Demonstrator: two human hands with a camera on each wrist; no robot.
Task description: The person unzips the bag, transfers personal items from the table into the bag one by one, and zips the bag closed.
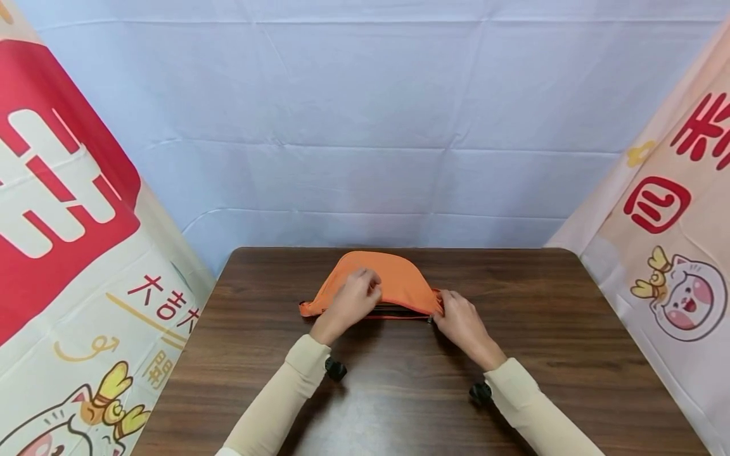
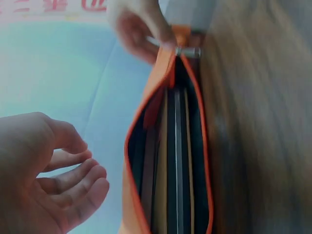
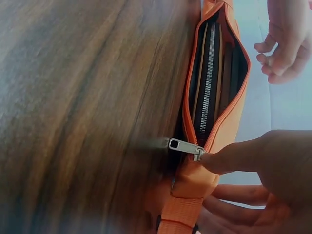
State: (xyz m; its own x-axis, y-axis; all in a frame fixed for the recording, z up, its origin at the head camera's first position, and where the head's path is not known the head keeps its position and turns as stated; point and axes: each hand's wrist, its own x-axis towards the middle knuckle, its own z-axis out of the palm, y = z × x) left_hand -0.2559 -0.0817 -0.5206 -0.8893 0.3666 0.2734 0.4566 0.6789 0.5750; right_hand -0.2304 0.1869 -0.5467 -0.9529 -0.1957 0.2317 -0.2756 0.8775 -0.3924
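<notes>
An orange waist bag [image 1: 399,275] sits on the table, its long zipped mouth gaping toward me. Inside, in the right wrist view, stands a dark flat item with a silver zipper [image 3: 209,78], probably a wallet. Brownish, thin-edged flat things [image 2: 162,185] are packed beside it. My right hand [image 1: 463,322] grips the bag's right end, thumb by the slider and the other fingers behind the fabric. The metal zipper pull [image 3: 183,146] sticks out next to that thumb. Above the bag's left part hovers my left hand [image 1: 356,296], fingers loosely bent, holding nothing.
The brown wood-grain table [image 1: 530,304] reaches back to a pale cloth backdrop [image 1: 365,126]. Printed cloths with red characters hang at the left and right. An orange strap [image 3: 180,214] continues from the bag's end, and each wrist carries a small black device.
</notes>
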